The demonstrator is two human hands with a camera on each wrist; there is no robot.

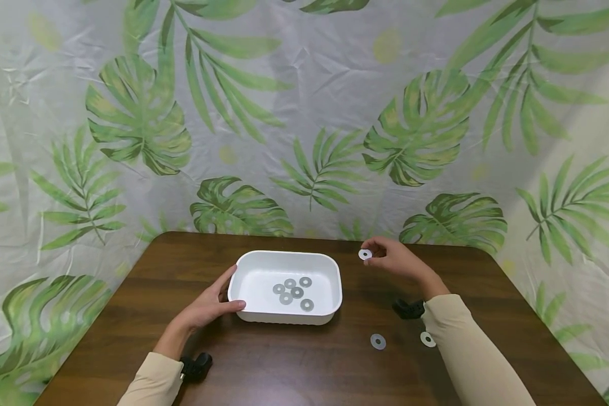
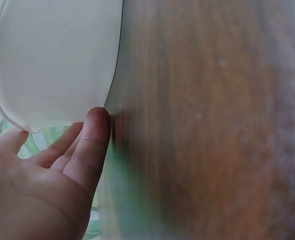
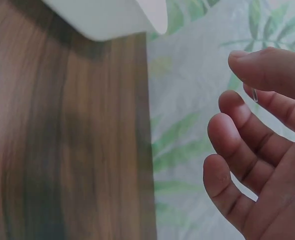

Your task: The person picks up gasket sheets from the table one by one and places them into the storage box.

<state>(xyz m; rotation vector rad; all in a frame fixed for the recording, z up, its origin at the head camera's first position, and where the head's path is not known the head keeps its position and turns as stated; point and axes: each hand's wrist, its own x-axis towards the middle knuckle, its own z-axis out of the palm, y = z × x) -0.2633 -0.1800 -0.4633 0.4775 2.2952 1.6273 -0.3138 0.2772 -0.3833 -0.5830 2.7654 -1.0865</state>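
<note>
Right of the tub (image 1: 251,272), in the head view, the right hand (image 1: 398,260) pinches a washer (image 1: 361,255) between thumb and finger. The left hand (image 1: 208,305) grips the tub's left end, thumb and fingers spread. Six washers (image 1: 293,292) lie inside it; two more (image 1: 373,340) lie beyond its near right corner. The thin washer might slip if the pinch slackens; a left-hand push might skid the tub.

The left wrist view adds the left palm but no washers.

The right wrist view alone shows the washer edge-on, the other fingers bent, holding nothing.
</note>
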